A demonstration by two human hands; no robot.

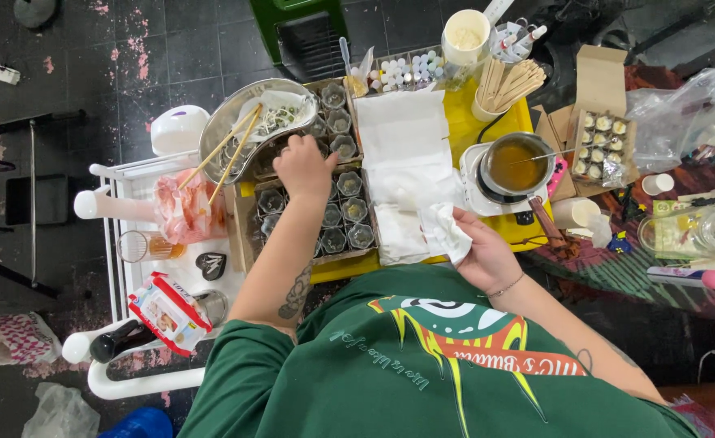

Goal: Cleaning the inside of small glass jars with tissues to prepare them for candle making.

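Note:
My left hand (pixel 302 166) reaches into a cardboard tray (pixel 244 235) of several small clear glass jars, fingers closed around one jar that is mostly hidden under the hand. My right hand (pixel 479 251) grips a crumpled white tissue (pixel 447 229) over the yellow table edge. White paper sheets (pixel 402 134) lie between the two hands. A small steel pot of amber liquid (pixel 518 164) stands on a white hotplate just right of my right hand.
A steel kidney dish (pixel 223 130) with two wooden sticks sits left of the jars. Wooden sticks in a cup (pixel 508 85), small bottles (pixel 410 71), a white tub (pixel 465 36) and an open box of filled jars (pixel 601 146) stand at the back. A white trolley (pixel 122 268) stands at the left.

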